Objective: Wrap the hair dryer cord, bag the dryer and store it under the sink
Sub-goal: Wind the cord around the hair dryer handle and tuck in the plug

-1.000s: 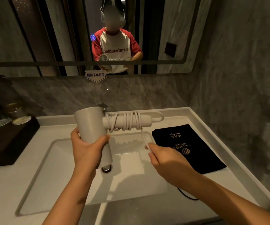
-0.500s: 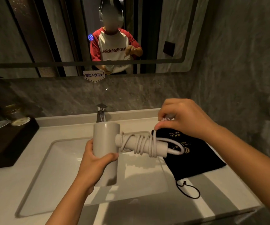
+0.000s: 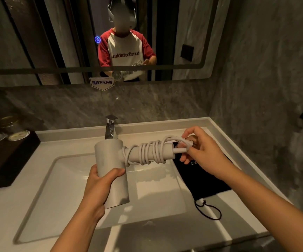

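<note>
1. The left hand [image 3: 101, 186] grips the hair dryer [image 3: 110, 170] barrel over the sink [image 3: 37, 206]; keep that grip closed and steady.
2. The right hand [image 3: 199, 153] pinches the cord [image 3: 147, 151] end at the handle tip; tuck it snugly under a coil.
3. The black bag [image 3: 201, 179] lies on the table, just right of the sink.

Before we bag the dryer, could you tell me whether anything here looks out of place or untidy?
Only the cord: its coils sit unevenly, crossing on the dryer handle, with the end loose in the right hand. Nothing looks spilled or damaged.
</note>
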